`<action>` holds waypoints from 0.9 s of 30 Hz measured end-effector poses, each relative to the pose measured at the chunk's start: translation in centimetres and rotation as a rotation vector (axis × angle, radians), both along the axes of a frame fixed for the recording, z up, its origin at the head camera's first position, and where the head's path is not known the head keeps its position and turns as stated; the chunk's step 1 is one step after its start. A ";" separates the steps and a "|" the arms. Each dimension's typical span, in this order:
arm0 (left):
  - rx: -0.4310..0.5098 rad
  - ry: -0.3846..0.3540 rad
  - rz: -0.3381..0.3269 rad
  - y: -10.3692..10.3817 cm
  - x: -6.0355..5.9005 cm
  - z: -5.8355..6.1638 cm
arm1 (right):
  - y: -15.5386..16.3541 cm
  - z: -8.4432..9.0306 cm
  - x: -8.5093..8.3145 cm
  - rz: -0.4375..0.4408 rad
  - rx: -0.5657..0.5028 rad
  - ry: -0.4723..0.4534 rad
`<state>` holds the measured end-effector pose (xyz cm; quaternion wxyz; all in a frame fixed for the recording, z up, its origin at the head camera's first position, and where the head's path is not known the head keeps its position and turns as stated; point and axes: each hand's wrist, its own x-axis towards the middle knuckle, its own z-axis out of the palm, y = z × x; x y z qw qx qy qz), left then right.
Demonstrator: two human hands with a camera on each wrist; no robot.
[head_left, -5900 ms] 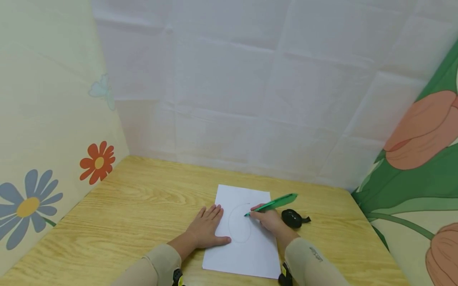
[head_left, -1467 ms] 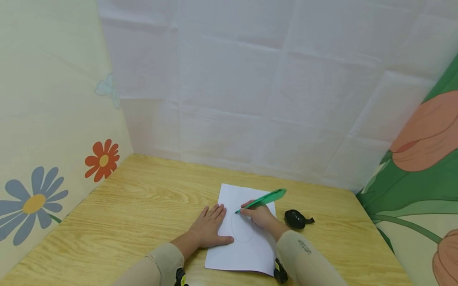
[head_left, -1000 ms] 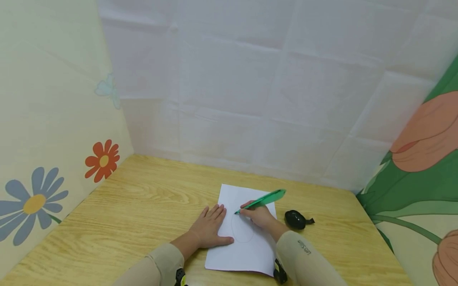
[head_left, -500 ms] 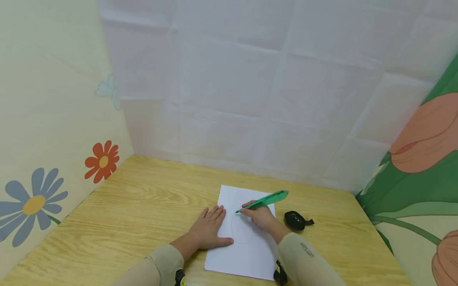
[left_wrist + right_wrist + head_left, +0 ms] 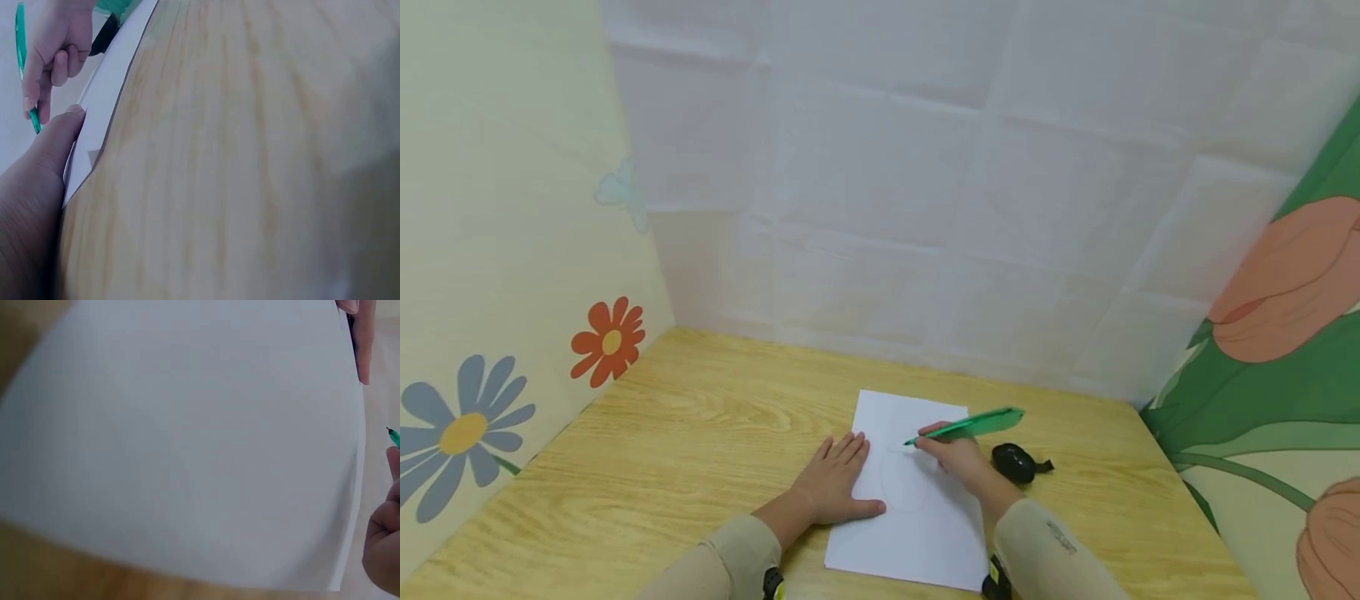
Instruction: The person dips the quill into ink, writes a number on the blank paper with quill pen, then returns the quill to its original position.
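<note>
My right hand [image 5: 958,457] pinches a slim green pen [image 5: 988,422] whose upper end widens into a leaf-like shape. Its tip touches or hovers close over a white sheet of paper [image 5: 910,546], in the upper middle. Beneath the tip the sheet bears a faint rounded outline, with a short faint stroke at its top. My left hand [image 5: 835,483] lies flat on the sheet's left edge, fingers straight and thumb spread. In the left wrist view the thumb [image 5: 53,147] presses near the paper edge. The right wrist view shows the pen's dark tip [image 5: 392,432] and the paper's curled side.
A rounded black object [image 5: 1013,462] with a short tab sits on the wooden table [image 5: 722,417], just right of my right hand. Behind the table hangs a creased white sheet [image 5: 880,208]. Flower-printed panels [image 5: 490,250] stand at left and right.
Over several seconds the pen moved left to the outline's upper left and paused there. In the last half second it has moved slightly right, leaving a short faint stroke. My left hand stayed put.
</note>
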<state>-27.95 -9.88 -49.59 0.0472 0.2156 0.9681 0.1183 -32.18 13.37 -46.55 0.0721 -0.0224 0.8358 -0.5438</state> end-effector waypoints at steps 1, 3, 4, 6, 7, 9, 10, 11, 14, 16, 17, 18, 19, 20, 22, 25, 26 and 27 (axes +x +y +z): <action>0.003 0.001 -0.001 0.0 0.0 0.0 | 0.2 -0.1 0.1 -0.006 -0.002 -0.002; 0.008 0.002 -0.003 0.0 0.1 0.0 | 0.5 0.0 0.3 -0.020 -0.002 -0.003; 0.009 0.002 -0.004 0.0 0.1 0.0 | 0.7 0.0 0.5 -0.028 0.000 -0.007; 0.009 0.002 -0.003 0.1 0.1 0.0 | 1.1 0.0 0.8 -0.036 0.003 -0.012; 0.009 0.002 -0.003 0.0 0.1 0.0 | 1.3 0.0 0.9 -0.042 0.003 -0.013; 0.005 0.002 -0.002 0.0 0.0 -0.1 | 1.7 0.1 1.1 -0.042 -0.006 -0.012; 0.005 0.002 -0.001 0.0 0.0 -0.1 | 1.9 0.1 1.2 -0.047 -0.012 -0.016; 0.003 0.003 0.000 0.0 0.0 -0.1 | 2.1 0.1 1.3 -0.043 -0.019 -0.008; 0.001 0.004 -0.002 -0.1 -0.1 -0.2 | 2.7 0.1 1.5 -0.047 -0.046 -0.009; 0.008 0.003 -0.005 -0.1 -0.1 -0.2 | 3.2 0.0 1.6 -0.049 -0.062 -0.002; 0.009 0.005 -0.006 -0.1 -0.1 -0.2 | 3.4 0.1 1.7 -0.049 -0.067 -0.004; 0.010 0.007 -0.006 -0.1 -0.1 -0.3 | 3.6 0.0 1.7 -0.053 -0.068 -0.006; 0.008 0.010 -0.006 -0.1 -0.2 -0.3 | 3.7 0.0 1.7 -0.057 -0.070 -0.006; 0.008 0.014 -0.006 -0.2 -0.2 -0.4 | 3.9 0.0 1.8 -0.062 -0.072 -0.002; 0.007 0.021 -0.007 -0.2 -0.2 -0.4 | 4.1 0.0 1.8 -0.083 -0.071 0.004; 0.007 0.030 -0.012 -0.2 -0.2 -0.4 | 4.4 0.0 1.9 -0.136 -0.088 -0.006; 0.008 0.030 -0.014 -0.2 -0.1 -0.3 | 4.6 0.0 1.9 -0.151 -0.098 -0.006; 0.010 0.028 -0.014 -0.2 -0.1 -0.2 | 4.8 -0.1 1.9 -0.164 -0.105 -0.007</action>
